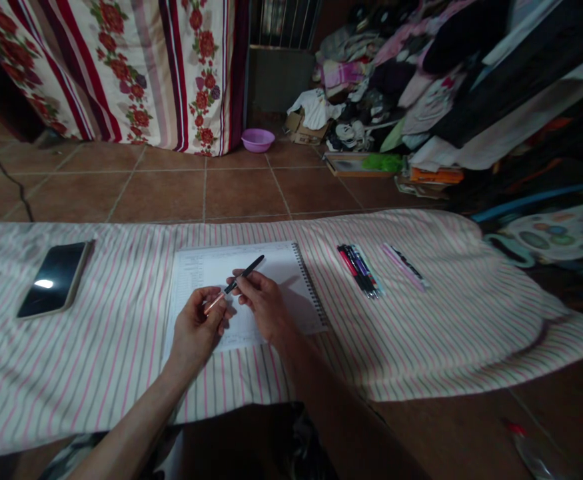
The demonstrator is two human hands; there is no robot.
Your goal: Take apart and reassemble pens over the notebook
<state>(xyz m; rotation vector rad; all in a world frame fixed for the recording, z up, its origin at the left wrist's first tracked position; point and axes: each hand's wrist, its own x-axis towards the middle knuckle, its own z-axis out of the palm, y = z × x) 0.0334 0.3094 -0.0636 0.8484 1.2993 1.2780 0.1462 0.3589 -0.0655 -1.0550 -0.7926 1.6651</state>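
Note:
Over an open spiral notebook (291,287), my two hands meet on one slim pen. My left hand (201,319) pinches the pen's copper-coloured lower end (214,303). The fingers of my right hand (260,298) close on the dark part of the pen (252,265), which points up and to the right. The notebook lies flat, its coil binding on the right side and its page partly covered by my hands and their shadow. Several pens (357,270) lie side by side right of the notebook, and farther right are a pink pen (404,267) and a black-and-white one.
A phone (54,279) rests at the left on the striped cloth (121,320). Beyond the table's far edge are a purple basin (258,140), a floral curtain (156,73) and piled clothes (371,73). A paint-marked palette (554,230) is at the right.

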